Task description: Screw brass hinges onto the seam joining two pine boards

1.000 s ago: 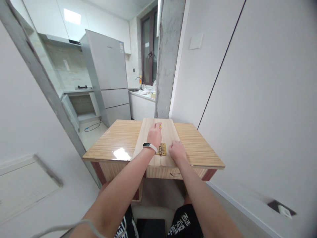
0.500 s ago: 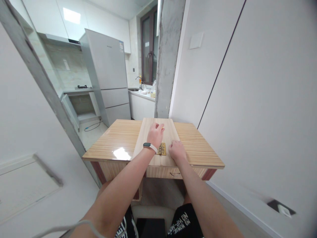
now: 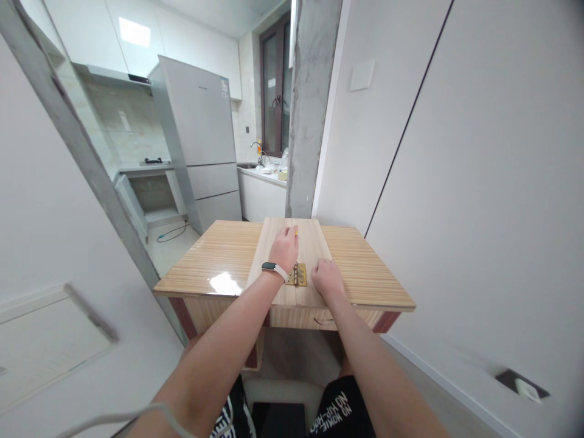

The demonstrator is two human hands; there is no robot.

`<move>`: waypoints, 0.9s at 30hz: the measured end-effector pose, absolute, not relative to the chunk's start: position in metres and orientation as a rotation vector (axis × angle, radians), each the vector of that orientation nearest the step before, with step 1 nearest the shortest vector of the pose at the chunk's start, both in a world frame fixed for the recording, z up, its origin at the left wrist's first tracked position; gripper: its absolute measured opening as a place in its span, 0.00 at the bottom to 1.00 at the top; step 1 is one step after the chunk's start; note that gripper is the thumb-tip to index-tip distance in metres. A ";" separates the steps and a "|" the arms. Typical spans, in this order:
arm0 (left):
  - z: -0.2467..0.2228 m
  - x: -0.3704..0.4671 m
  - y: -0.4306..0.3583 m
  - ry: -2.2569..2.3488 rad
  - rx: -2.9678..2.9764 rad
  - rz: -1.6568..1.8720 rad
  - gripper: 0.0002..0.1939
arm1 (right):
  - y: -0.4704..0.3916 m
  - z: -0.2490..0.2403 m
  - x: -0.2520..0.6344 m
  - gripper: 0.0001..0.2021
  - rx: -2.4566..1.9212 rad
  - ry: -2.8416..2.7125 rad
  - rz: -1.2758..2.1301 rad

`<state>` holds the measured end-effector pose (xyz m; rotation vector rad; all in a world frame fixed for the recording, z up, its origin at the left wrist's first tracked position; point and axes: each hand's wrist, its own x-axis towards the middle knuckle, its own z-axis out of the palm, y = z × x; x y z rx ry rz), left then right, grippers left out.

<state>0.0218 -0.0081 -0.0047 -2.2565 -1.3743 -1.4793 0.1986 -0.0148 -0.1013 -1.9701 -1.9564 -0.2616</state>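
Observation:
Two pale wooden boards [image 3: 312, 234] lie side by side across the table, with a seam between them. A brass hinge [image 3: 301, 275] lies open over the seam near the front. My left hand [image 3: 285, 248], wearing a fitness band [image 3: 270, 266], is above the boards beyond the hinge. Its fingers are closed on a small yellow object [image 3: 296, 232], too small and too covered to name. To the right of the hinge, my right hand [image 3: 327, 277] rests on the right board with curled fingers. Whether anything is inside them is hidden.
The wood-grain table [image 3: 365, 267] has a drawer [image 3: 292, 317] under its front edge, close to my knees. White wall panels [image 3: 479, 213] stand on the right. Behind the table are a grey pillar [image 3: 310, 115], a fridge [image 3: 201, 121] and a sink counter [image 3: 262, 185].
My left hand has turned slightly and shifted a little to the left, so more of the yellow object shows at its fingertips. My right hand stays in place.

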 end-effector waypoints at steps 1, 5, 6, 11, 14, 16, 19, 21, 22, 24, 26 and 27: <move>-0.004 0.021 -0.009 -1.360 -2.271 -1.472 0.16 | -0.015 -0.102 0.199 0.13 -1.967 -1.958 -0.262; -0.002 0.021 -0.012 -1.317 -2.291 -1.473 0.13 | -0.015 -0.102 0.198 0.13 -1.960 -1.959 -0.282; -0.002 0.021 -0.013 -1.315 -2.286 -1.480 0.13 | -0.015 -0.102 0.198 0.12 -1.962 -1.958 -0.287; 0.001 0.021 -0.015 -1.338 -2.280 -1.495 0.11 | -0.015 -0.101 0.196 0.12 -1.978 -1.952 -0.299; 0.003 0.020 -0.015 -1.370 -2.275 -1.491 0.11 | -0.015 -0.101 0.196 0.12 -1.987 -1.951 -0.289; 0.003 0.020 -0.015 -1.383 -2.266 -1.491 0.12 | -0.015 -0.101 0.197 0.12 -1.985 -1.952 -0.285; 0.000 0.020 -0.013 -1.394 -2.254 -1.496 0.13 | -0.016 -0.101 0.197 0.13 -1.982 -1.954 -0.282; -0.002 0.020 -0.011 -1.394 -2.253 -1.498 0.14 | -0.016 -0.101 0.198 0.13 -1.977 -1.956 -0.284; -0.004 0.021 -0.010 -1.389 -2.257 -1.498 0.15 | -0.016 -0.101 0.198 0.13 -1.972 -1.958 -0.286; -0.005 0.021 -0.009 -1.374 -2.262 -1.501 0.16 | -0.016 -0.101 0.197 0.12 -1.965 -1.960 -0.292; -0.006 0.022 -0.008 -1.370 -2.260 -1.511 0.17 | -0.016 -0.100 0.197 0.12 -1.967 -1.957 -0.295; -0.006 0.022 -0.008 -1.370 -2.260 -1.516 0.17 | -0.016 -0.100 0.197 0.12 -1.968 -1.956 -0.297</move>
